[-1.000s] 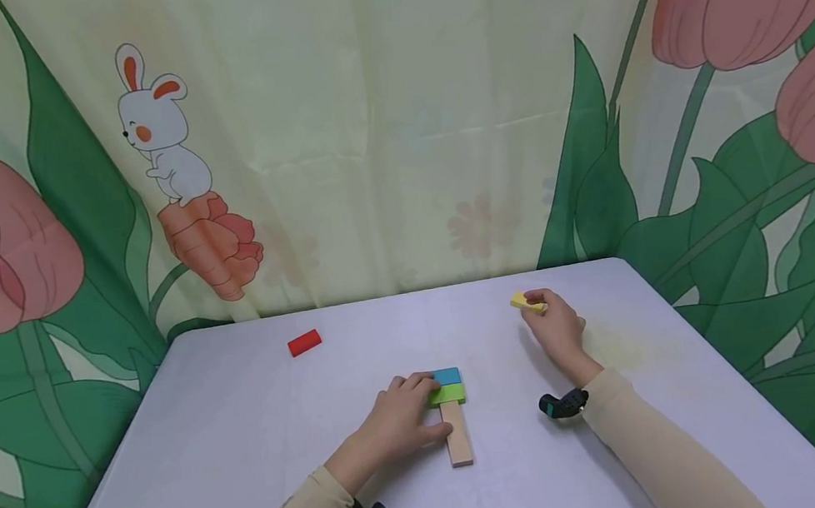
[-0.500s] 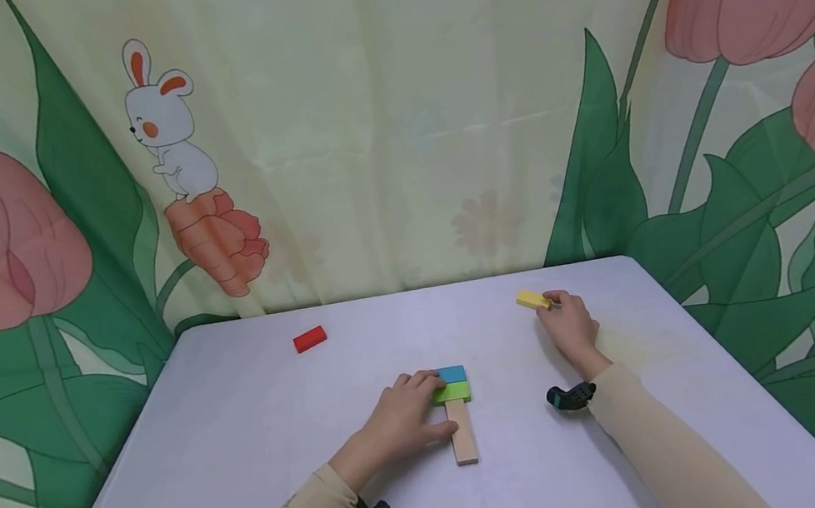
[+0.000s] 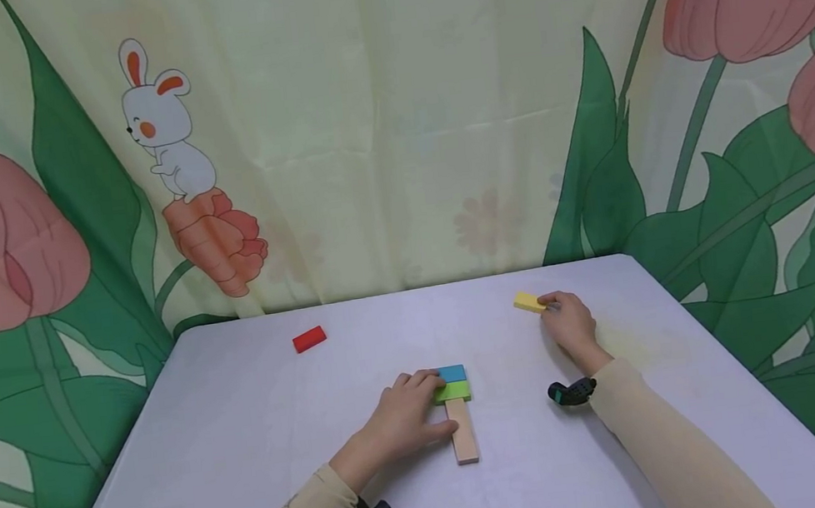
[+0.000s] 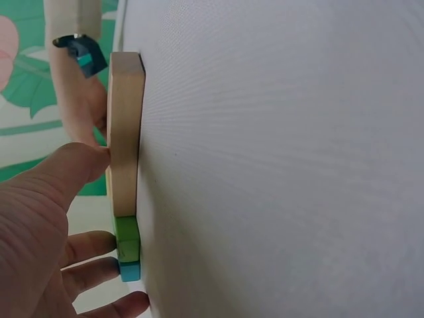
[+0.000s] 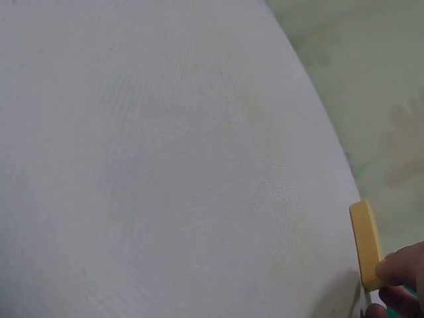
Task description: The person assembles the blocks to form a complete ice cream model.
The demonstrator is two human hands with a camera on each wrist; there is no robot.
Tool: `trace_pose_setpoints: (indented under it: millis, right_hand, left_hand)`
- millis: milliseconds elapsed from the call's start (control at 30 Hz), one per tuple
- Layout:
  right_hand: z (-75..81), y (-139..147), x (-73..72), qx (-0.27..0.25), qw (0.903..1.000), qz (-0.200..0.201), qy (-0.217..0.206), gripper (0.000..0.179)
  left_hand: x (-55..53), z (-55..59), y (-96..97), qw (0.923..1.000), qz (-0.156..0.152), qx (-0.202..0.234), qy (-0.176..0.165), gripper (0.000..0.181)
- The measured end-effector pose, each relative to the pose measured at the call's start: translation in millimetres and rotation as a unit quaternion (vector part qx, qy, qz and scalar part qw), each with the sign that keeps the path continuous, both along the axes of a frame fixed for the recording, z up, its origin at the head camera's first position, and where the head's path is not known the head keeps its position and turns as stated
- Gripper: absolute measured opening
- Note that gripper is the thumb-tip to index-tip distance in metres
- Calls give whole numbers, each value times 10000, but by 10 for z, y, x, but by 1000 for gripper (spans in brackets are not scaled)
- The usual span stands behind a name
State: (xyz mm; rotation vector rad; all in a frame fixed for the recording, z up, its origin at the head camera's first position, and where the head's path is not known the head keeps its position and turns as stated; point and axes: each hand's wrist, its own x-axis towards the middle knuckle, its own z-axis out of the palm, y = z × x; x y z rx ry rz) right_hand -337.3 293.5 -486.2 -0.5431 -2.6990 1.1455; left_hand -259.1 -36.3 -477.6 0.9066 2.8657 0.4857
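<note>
My left hand lies beside a row of flat blocks on the table. Its thumb touches the plain wooden block, while its fingertips rest at the green block and the blue block. In the left wrist view, those fingers reach loosely out to the green block and the blue block, not curled round them. Toward the back right, my right hand pinches the near end of a yellow block; the right wrist view has the thumb over that end of the yellow block.
A red block lies at the back left of the white-covered table. Behind the table's far edge hangs a curtain printed with tulips and a rabbit. A dark wrist camera sits on the right wrist.
My right hand has shifted a little right along the yellow block, so more of the block shows. The left hand and its blocks stay put; the head view has moved slightly.
</note>
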Motion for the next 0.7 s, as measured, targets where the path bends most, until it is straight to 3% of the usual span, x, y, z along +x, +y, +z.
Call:
trace_pose_setpoints:
  millis: [233, 700]
  right_hand:
    - [-24, 14, -1, -300, 9995, 18, 115, 30]
    - [-7, -123, 28, -431, 9985, 319, 50, 27]
  left_hand:
    - [10, 7, -1, 9999, 20, -92, 35, 64]
    - [16, 14, 10, 9997, 25, -218, 119, 64]
